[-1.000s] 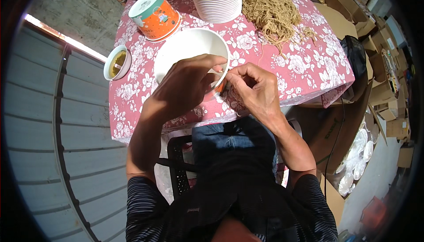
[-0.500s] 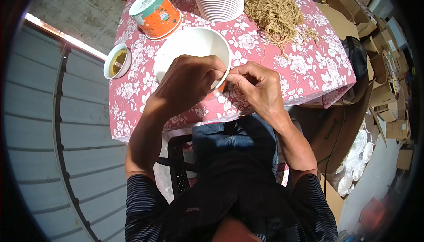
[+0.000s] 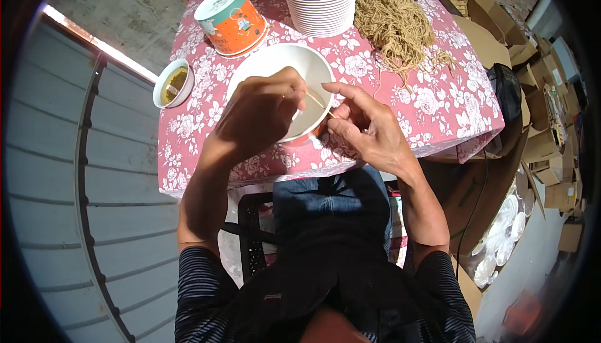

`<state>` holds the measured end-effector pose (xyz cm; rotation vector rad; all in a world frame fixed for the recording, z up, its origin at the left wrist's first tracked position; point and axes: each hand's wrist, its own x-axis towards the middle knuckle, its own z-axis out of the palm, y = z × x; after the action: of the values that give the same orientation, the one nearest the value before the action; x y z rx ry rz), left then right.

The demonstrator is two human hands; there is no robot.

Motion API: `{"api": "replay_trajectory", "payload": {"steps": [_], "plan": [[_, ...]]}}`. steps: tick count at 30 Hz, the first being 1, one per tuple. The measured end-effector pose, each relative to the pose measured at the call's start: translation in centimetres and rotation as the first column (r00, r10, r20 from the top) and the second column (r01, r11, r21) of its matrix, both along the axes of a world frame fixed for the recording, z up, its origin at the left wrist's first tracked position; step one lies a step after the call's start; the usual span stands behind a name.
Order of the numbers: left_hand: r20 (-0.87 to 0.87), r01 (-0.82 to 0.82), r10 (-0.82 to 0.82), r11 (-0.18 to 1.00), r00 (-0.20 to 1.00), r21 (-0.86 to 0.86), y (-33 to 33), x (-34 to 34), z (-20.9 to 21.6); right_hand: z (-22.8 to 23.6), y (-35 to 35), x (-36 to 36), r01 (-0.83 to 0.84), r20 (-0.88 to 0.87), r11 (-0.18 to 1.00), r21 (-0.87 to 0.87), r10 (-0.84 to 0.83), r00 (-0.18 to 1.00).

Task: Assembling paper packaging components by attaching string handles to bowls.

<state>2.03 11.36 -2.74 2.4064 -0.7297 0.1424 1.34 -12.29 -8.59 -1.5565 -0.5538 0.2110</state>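
An open paper bucket [image 3: 313,61], white inside and orange outside, stands before me at the table's near side. My left hand [image 3: 260,108] is closed over the bucket's mouth, its fingertips pinching a thin tan cord [image 3: 317,100]. The cord stretches from there to the bucket's right rim. At that rim my right hand [image 3: 374,127] has the cord between thumb and a bent finger, while its index finger is lifted away. Where the cord meets the bucket wall is partly hidden by the right fingers.
A tall stack of white paper buckets [image 3: 319,1] stands behind, with an upturned orange bucket [image 3: 230,23] to its left. Right of the stack lies a tangled heap of tan cord [image 3: 394,30]. A bowl of greenish-yellow contents [image 3: 174,85] sits at the left edge of the flowered tablecloth [image 3: 432,102].
The hands have drawn slightly apart, and a length of cord now shows between them. My right index finger has lifted from the thumb. The view has shifted a little.
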Motion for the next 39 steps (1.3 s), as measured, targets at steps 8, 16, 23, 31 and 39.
{"api": "replay_trajectory", "payload": {"steps": [8,16,23,31,39], "plan": [[-0.279,-0.066,-0.02,0.954,0.96,-0.294,-1.7,-1.7,3.3,0.7,0.6,-0.2,0.063,-0.017,0.997,0.053,-0.062,0.998],[-0.386,-0.232,0.033,0.845,0.922,-0.482,-3.5,-0.7,3.0,-1.1,1.3,-0.7,0.268,-0.052,0.947,0.178,-0.263,0.963],[-0.124,-0.012,-0.021,0.966,0.992,-0.257,-3.0,-0.9,1.7,-1.5,1.6,-0.8,0.292,-0.054,0.927,0.234,-0.288,0.956],[-0.208,-0.088,0.03,0.957,0.978,-0.276,-4.9,-0.3,1.5,0.5,0.1,-1.7,0.293,-0.08,0.953,0.082,-0.287,0.955],[-0.614,-0.096,-0.091,0.959,0.784,-0.265,-5.6,1.4,1.1,2.0,-5.6,-2.3,0.26,0.465,0.959,-0.113,-0.18,0.867]]}}
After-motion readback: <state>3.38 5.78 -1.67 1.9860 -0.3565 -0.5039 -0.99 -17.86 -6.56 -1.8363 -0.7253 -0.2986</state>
